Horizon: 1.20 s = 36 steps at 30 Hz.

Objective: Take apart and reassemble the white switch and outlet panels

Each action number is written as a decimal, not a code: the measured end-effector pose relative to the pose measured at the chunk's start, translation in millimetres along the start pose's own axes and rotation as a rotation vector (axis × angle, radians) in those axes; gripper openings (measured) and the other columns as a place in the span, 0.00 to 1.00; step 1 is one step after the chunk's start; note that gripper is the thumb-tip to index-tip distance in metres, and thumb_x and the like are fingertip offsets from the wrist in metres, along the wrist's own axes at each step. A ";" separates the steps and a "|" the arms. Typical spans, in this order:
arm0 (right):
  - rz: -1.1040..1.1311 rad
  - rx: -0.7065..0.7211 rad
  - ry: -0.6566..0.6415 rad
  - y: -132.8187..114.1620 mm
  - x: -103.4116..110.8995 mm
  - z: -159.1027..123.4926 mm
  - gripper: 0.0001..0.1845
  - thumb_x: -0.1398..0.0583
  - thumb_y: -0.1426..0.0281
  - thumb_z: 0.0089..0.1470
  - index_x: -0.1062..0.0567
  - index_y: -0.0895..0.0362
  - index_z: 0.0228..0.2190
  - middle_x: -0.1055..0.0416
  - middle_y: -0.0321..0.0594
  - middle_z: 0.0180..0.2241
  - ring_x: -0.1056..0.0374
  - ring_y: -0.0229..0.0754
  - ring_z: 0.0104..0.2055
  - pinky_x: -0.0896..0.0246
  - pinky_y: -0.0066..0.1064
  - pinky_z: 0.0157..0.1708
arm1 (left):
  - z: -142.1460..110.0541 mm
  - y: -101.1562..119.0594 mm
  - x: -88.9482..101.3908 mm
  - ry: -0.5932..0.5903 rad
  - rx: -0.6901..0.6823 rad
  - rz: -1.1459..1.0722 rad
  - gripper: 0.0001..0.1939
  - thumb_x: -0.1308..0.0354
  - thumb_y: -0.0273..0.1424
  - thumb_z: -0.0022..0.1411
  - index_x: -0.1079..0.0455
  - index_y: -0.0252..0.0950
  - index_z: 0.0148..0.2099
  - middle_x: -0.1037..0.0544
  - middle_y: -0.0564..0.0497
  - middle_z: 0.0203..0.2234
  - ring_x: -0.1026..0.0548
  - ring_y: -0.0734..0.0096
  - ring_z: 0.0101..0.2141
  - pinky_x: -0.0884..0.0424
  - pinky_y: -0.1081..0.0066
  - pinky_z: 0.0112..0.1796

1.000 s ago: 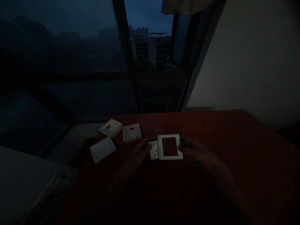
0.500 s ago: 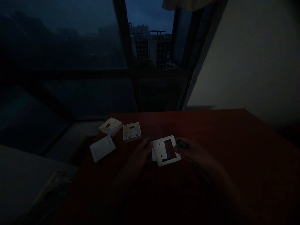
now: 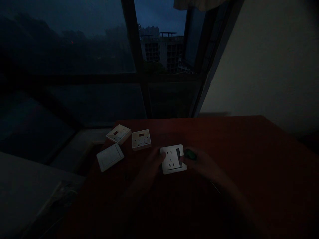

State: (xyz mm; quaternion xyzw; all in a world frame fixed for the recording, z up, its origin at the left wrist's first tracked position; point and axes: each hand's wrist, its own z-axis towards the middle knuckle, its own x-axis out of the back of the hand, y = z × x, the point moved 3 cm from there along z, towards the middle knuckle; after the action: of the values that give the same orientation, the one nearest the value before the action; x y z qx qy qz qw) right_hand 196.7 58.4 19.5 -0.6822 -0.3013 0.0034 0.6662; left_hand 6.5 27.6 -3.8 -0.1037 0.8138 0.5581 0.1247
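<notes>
The left hand (image 3: 151, 164) grasps the socket insert (image 3: 175, 156) at nine o'clock, its thumb on the face and the other fingers hidden beneath. That face is turned up, so its slots show.

Opposite, at three o'clock, the right hand (image 3: 205, 164) has its thumb at the edge of the white cover frame (image 3: 174, 171). Grips on facing sides would steady both parts, held together near the front of the desk (image 3: 224, 139). The insert does not fill the frame: a dark gap shows towards three o'clock and a thin one at six.

A green handle (image 3: 190, 154) is tucked in the right hand, presumably to spare setting it down; in this gloom it may be a screwdriver's, with the thin shaft (image 3: 215, 187) out towards four o'clock.

From the insert, the nearer mounting box (image 3: 141, 140) and the farther back box (image 3: 118, 133) lie around ten o'clock, open sides up so their insides show. A white switch plate (image 3: 110, 157) lies flat at nine, just beside the back box.
</notes>
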 end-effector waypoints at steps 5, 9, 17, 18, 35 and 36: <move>-0.083 0.065 0.014 -4.6 -2.2 0.2 0.13 0.41 0.63 0.54 0.25 0.55 0.39 0.25 0.39 0.38 0.30 0.42 0.38 0.37 0.31 0.38 | -9.5 7.9 -4.9 -0.006 -0.065 0.074 0.21 0.38 0.38 0.57 0.33 0.36 0.51 0.23 0.43 0.45 0.25 0.55 0.43 0.27 0.59 0.40; -0.110 0.051 0.039 -7.2 -2.0 1.4 0.15 0.41 0.60 0.53 0.25 0.55 0.39 0.24 0.40 0.38 0.30 0.43 0.38 0.37 0.32 0.37 | -9.3 6.0 -4.1 0.007 -0.037 0.024 0.20 0.39 0.36 0.58 0.34 0.36 0.52 0.24 0.42 0.45 0.25 0.54 0.44 0.27 0.57 0.41; -0.216 0.027 0.115 -6.2 -2.9 2.5 0.12 0.41 0.60 0.52 0.26 0.55 0.35 0.25 0.38 0.33 0.31 0.41 0.33 0.39 0.30 0.32 | -6.9 2.3 -0.6 -0.033 -0.033 0.018 0.22 0.38 0.34 0.58 0.34 0.36 0.53 0.24 0.41 0.47 0.25 0.52 0.46 0.29 0.55 0.45; -0.209 0.024 0.118 -6.4 -2.8 2.2 0.12 0.41 0.60 0.52 0.26 0.55 0.35 0.25 0.38 0.33 0.31 0.41 0.33 0.39 0.31 0.32 | -7.3 2.4 -0.3 -0.038 -0.036 0.032 0.22 0.37 0.34 0.58 0.34 0.36 0.53 0.24 0.41 0.46 0.25 0.53 0.46 0.29 0.55 0.45; 0.186 0.015 -0.028 -6.0 -0.5 -2.7 0.17 0.38 0.61 0.51 0.26 0.55 0.42 0.25 0.40 0.39 0.30 0.44 0.39 0.35 0.33 0.36 | -6.7 1.3 -2.4 -0.069 0.011 -0.024 0.21 0.41 0.40 0.61 0.34 0.36 0.54 0.25 0.41 0.47 0.24 0.55 0.44 0.27 0.59 0.41; 0.187 0.009 -0.035 -5.4 -0.1 -3.3 0.17 0.38 0.61 0.51 0.26 0.55 0.42 0.25 0.40 0.39 0.30 0.44 0.39 0.35 0.33 0.36 | -6.4 1.8 -1.4 -0.073 0.006 0.023 0.22 0.41 0.40 0.61 0.35 0.36 0.54 0.25 0.41 0.47 0.25 0.54 0.45 0.27 0.59 0.41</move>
State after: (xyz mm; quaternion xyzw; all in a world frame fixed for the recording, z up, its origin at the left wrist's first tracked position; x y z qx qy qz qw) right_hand 195.8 55.0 24.8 -0.7041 -0.2481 0.0789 0.6607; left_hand 6.7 22.2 0.5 -0.0736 0.8115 0.5603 0.1483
